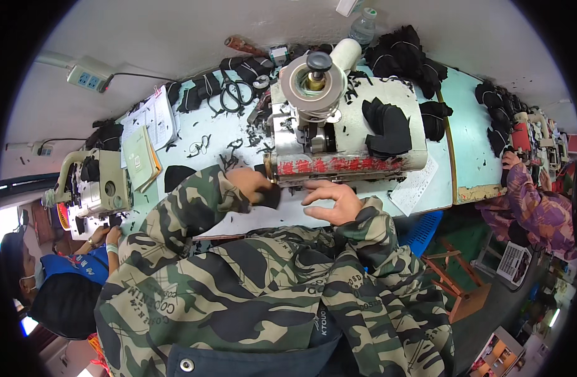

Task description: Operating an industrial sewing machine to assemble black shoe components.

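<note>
My left hand (247,183) is closed on a small black fabric piece (271,196) at the front left corner of a white sewing machine (351,139). My right hand (336,202) is just in front of the machine's near edge, fingers apart and nothing visible in them. On top of the machine, toward its right, lies a stack of black cut fabric pieces (387,129). Another black fabric piece (178,177) rests on the table beside my left sleeve.
Scissors (236,94), papers (151,119), a notebook (142,157) and black scraps lie to the left. Tied black bundles (401,56) and a plastic bottle (363,26) stand behind. Co-workers sit at machines on both sides; a wooden stool (461,283) is at lower right.
</note>
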`<state>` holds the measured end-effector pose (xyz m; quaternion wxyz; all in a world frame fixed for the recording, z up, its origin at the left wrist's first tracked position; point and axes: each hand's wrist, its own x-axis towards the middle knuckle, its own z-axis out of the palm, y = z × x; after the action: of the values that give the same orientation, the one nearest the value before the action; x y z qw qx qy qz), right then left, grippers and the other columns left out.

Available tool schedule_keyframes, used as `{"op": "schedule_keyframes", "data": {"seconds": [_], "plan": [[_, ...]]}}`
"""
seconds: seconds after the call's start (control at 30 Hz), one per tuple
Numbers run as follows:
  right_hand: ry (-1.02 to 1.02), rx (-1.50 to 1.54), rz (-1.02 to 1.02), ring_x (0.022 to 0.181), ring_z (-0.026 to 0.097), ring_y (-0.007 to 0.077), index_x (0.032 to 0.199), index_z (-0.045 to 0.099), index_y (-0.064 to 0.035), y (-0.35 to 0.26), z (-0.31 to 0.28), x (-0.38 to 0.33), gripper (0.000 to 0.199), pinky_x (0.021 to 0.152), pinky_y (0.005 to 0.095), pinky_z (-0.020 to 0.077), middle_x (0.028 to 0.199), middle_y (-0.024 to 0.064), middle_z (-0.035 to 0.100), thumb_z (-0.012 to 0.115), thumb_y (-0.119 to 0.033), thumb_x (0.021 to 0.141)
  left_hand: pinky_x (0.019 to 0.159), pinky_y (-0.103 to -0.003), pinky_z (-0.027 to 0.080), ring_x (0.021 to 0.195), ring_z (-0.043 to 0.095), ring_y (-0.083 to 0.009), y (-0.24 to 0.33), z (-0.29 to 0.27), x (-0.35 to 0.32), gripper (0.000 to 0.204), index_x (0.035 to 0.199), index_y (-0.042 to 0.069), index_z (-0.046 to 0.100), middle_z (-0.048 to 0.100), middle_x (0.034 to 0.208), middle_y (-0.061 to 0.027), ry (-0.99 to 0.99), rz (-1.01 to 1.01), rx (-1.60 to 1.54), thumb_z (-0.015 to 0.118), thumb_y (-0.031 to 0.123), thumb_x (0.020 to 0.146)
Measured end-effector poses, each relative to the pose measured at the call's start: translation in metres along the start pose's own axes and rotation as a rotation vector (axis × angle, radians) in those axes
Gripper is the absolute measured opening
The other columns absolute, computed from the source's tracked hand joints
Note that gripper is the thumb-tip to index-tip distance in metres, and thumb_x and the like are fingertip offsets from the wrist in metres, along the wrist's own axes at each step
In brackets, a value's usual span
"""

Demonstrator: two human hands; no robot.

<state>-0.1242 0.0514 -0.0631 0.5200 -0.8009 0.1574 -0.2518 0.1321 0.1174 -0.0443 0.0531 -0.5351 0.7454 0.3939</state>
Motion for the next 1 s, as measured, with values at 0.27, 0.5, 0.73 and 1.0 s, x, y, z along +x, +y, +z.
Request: {"op": "schedule_keyframes", "data": {"seconds": [0.27,0.5,0.73,1.0], "plan": [[0.348,-0.002,0.329,0.064,0.061,0.012,0.092,0.059,0.0006,-0.019,0.018,0.03,0.016,0.057,0.0258,0.0483,0.077,0.0109,0.063,0.059,-0.001,0.076,0.039,-0.021,0.037,0.05,0.054,-0.008,0.017,-0.036,0.026,0.021,0.101,0.008,0.058,0.06,0.071,-0.0011,-0.2,-0.258,-1.11,0.051,0.022,0.088],[0.245,0.743,0.547,0.092,0.061,0.0204,0.119,0.045,0.0087,0.001,0.028,0.043,0.043,0.071,0.0278,0.0514,0.109,0.0217,0.057,0.058,-0.004,0.08,0.035,-0.021,0.033,0.042,0.048,-0.0085,0.0,-0.055,0.048,0.021,0.09,0.005,0.06,0.058,0.062,-0.004,-0.02,-0.276,-1.08,0.049,0.022,0.089],[0.439,-0.267,0.458,0.074,0.065,0.0251,0.109,0.056,0.0001,-0.019,-0.014,0.043,0.038,0.069,0.0341,0.0505,0.084,0.0147,0.065,0.063,-0.018,0.076,0.034,-0.023,0.036,0.04,0.045,-0.008,0.02,-0.039,0.071,0.019,0.099,0.005,0.06,0.056,0.064,0.0004,0.27,-0.431,-1.144,0.053,0.018,0.087],[0.411,0.187,0.444,0.067,0.063,0.0213,0.092,0.065,-0.0043,-0.011,-0.001,0.035,0.021,0.066,0.0289,0.0483,0.076,0.0115,0.065,0.066,-0.014,0.073,0.031,-0.023,0.031,0.036,0.045,-0.009,0.021,-0.052,0.062,0.017,0.087,0.004,0.06,0.053,0.054,-0.0025,0.286,-0.348,-1.078,0.046,0.013,0.087]]}}
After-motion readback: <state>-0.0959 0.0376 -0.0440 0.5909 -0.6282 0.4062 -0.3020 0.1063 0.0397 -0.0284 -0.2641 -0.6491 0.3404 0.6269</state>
